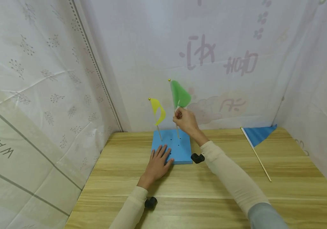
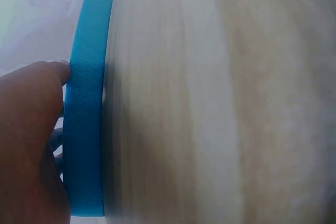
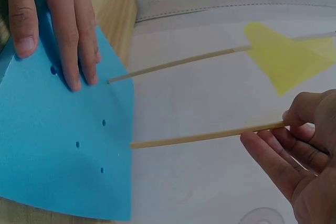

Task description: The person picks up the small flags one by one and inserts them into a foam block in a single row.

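Observation:
A blue board (image 1: 184, 156) with several small holes lies on the table. My left hand (image 1: 158, 163) rests on its near left part with fingers spread and straight; in the left wrist view the thumb lies by the board's edge (image 2: 86, 103). My right hand (image 1: 185, 120) pinches the wooden stick (image 3: 205, 136) of a green flag (image 1: 181, 94) between thumb and fingers, just below the cloth. The stick's lower end shows above the board near the holes, seemingly outside them. A yellow flag (image 1: 159, 109) stands in a hole at the back left, leaning slightly.
A blue triangular flag (image 1: 257, 135) on a pale stick lies on the right side of the wooden table (image 1: 223, 197). Printed curtains (image 1: 140, 63) hang close behind the table and at both sides.

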`<state>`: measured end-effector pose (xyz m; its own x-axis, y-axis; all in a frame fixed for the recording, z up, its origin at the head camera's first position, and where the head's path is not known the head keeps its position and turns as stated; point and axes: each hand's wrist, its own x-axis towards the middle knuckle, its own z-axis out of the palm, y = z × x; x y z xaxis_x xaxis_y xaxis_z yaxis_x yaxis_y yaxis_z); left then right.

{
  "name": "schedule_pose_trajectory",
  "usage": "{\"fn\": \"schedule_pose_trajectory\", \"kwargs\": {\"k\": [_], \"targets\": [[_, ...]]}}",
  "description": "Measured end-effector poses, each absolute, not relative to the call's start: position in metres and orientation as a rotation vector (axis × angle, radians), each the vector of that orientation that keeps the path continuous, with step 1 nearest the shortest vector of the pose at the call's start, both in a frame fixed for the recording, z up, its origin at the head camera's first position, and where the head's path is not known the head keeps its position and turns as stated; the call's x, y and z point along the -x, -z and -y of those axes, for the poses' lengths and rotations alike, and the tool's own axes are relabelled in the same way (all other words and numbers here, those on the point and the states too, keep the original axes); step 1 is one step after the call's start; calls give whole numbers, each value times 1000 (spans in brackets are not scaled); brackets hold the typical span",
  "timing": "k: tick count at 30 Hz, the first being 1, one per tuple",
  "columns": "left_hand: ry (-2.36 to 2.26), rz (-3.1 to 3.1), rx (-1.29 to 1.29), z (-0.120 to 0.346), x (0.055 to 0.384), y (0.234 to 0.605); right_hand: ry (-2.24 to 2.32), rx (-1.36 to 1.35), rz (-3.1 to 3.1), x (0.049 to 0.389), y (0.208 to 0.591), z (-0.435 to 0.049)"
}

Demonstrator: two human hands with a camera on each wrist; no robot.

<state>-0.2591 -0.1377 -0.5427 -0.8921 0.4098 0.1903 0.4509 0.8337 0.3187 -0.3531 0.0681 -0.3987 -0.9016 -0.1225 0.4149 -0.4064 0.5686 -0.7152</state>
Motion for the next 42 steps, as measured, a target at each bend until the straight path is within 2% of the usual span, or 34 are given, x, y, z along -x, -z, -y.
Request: {"fn": "schedule_pose_trajectory", "kwargs": {"k": [16, 42], "targets": [[525, 2917, 675, 138, 259, 542, -1236, -458, 2470, 360, 405, -57], [513, 2931, 695, 137, 261, 540, -1258, -475, 2522, 371, 437, -44]]}}
